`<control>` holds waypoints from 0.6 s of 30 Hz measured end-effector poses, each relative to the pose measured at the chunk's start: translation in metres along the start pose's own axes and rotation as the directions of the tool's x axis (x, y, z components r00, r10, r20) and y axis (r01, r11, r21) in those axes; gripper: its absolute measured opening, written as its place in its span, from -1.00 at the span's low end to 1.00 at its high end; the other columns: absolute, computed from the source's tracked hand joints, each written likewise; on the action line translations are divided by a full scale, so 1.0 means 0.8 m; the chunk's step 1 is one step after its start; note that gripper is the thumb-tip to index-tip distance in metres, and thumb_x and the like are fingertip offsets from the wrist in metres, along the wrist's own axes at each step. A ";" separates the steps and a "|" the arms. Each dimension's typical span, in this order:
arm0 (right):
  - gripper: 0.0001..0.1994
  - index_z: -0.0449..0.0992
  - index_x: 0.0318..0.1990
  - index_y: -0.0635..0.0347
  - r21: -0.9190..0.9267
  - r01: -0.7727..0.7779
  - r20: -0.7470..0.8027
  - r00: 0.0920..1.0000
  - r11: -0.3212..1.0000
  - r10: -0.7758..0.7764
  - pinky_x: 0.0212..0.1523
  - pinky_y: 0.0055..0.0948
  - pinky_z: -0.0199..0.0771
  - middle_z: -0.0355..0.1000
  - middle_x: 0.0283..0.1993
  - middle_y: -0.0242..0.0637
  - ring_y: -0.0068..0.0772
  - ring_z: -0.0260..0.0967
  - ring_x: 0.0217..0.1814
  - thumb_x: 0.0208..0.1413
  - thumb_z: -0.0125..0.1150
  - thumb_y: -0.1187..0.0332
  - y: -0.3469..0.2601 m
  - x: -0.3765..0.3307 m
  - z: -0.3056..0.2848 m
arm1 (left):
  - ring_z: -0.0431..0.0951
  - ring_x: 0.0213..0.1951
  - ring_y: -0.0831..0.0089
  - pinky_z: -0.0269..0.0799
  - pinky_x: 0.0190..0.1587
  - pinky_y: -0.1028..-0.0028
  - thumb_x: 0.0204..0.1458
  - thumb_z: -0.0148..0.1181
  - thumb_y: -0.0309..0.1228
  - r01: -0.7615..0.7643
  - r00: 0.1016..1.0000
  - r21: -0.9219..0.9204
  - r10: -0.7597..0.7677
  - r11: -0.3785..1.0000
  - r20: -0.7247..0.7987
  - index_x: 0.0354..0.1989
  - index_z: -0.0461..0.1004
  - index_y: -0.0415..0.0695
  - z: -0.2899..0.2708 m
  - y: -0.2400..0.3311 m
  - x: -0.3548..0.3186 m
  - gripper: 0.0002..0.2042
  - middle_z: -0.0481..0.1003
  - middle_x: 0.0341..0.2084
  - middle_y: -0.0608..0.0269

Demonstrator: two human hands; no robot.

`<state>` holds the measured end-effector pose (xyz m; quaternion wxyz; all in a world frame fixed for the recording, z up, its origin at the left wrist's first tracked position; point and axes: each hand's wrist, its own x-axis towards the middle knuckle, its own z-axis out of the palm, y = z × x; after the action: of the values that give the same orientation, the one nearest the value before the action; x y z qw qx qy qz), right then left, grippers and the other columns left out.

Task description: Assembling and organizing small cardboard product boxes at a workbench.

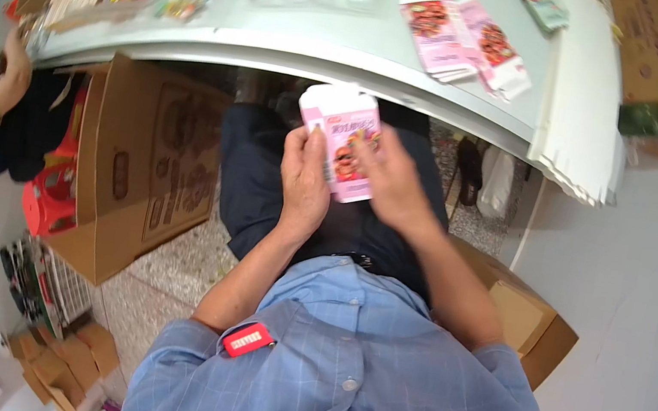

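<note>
Left hand (304, 180) and right hand (389, 183) pinch the pink carton (343, 140) between them, just below the worktop (311, 50) edge; its long axis points toward that edge.

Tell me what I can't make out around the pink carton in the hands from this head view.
- Pink carton: its lower left side is covered by the left hand, its right edge by the right hand.
- Whether the carton holds anything: not visible.
- Flat pink cartons on the table: count too small to tell.
- Open cardboard box under the table: inside hidden by its own wall.
</note>
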<state>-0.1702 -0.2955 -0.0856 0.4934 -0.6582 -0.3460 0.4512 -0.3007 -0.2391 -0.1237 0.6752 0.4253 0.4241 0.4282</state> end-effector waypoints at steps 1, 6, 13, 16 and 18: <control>-0.64 0.37 0.05 0.35 0.013 0.026 -0.040 0.999 1.000 -0.026 -0.09 -0.44 0.44 0.48 -0.14 -0.23 -0.55 0.39 -0.13 0.36 0.06 0.19 0.011 -0.007 0.006 | 0.44 -0.21 0.65 0.42 -0.12 0.54 0.39 -0.09 -0.26 -0.031 1.000 0.080 0.030 0.996 0.005 -0.08 0.36 -0.26 0.002 -0.007 -0.003 -0.73 0.48 -0.24 0.25; -0.71 0.40 -0.04 0.30 0.126 0.146 0.066 0.986 0.981 -0.155 -0.13 -0.49 0.42 0.44 -0.22 -0.31 -0.60 0.36 -0.15 0.37 0.05 0.21 0.003 -0.006 -0.032 | 0.51 -0.11 0.56 0.43 -0.02 0.50 0.34 0.03 -0.35 0.076 0.965 0.038 -0.083 0.996 0.249 0.02 0.38 -0.22 0.019 0.030 0.001 -0.78 0.52 -0.13 0.20; -0.65 0.59 -0.16 0.28 -0.565 0.249 -0.232 0.867 0.787 -0.441 -0.05 -0.22 0.46 0.53 -0.19 -0.05 -0.09 0.51 -0.12 0.24 0.19 0.10 -0.052 0.043 -0.123 | 0.60 -0.05 0.40 0.56 0.04 0.35 0.33 0.03 -0.37 0.261 0.951 -0.292 -0.192 0.920 0.244 0.18 0.31 -0.25 0.038 0.045 -0.003 -0.68 0.52 -0.02 0.14; -0.54 0.60 -0.10 0.32 -0.833 0.104 -0.308 0.730 0.544 -0.610 -0.02 -0.24 0.47 0.53 -0.12 0.01 -0.04 0.50 -0.05 0.16 0.24 0.01 -0.076 0.108 -0.217 | 0.58 0.02 0.33 0.52 0.10 0.29 0.33 0.01 -0.32 0.319 0.931 -0.350 -0.221 0.881 0.292 0.19 0.31 -0.26 0.013 0.045 -0.002 -0.65 0.50 0.02 0.12; -0.47 0.60 -0.10 0.35 -0.892 -0.035 -0.327 0.739 0.451 -0.589 0.00 -0.25 0.47 0.53 -0.10 0.05 -0.03 0.50 -0.02 0.10 0.28 -0.05 -0.077 0.151 -0.255 | 0.56 0.04 0.33 0.50 0.12 0.28 0.33 0.01 -0.31 0.370 0.914 -0.381 -0.257 0.847 0.315 0.20 0.30 -0.26 0.014 0.041 -0.003 -0.64 0.50 0.03 0.12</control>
<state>0.0626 -0.2386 -0.0356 0.2534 -0.8463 -0.4559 -0.1082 -0.2978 -0.2347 -0.0891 0.8620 0.2397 0.2932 0.3370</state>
